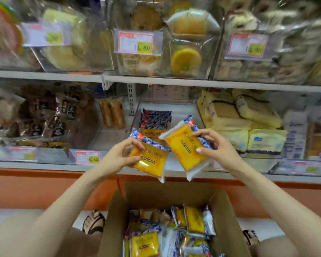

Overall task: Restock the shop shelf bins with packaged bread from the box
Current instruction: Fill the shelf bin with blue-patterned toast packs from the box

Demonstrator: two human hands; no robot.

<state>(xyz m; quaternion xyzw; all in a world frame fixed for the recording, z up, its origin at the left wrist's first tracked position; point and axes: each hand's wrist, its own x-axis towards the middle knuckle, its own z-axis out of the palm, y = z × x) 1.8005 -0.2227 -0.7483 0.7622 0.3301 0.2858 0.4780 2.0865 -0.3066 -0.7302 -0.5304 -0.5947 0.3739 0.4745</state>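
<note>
The cardboard box (pixel 228 206) is plain brown card, matt and slightly fibrous, with raw cut edges. Inside the box, bread packets (pixel 194 218) are wrapped in glossy, crinkled plastic film, part clear and part printed. Just above the box, the left packet (pixel 148 158) and right packet (pixel 185 147) have the same shiny film, with flat, milky sealed ends. Higher above the box, the clear bins (pixel 204 71) are hard, glossy plastic. The shelf edge (pixel 156 83) looks like smooth white painted metal. The price tags (pixel 135 42) are paper behind shiny clear sleeves. Behind the box, the base panel (pixel 44 186) is smooth, matt orange.
</note>
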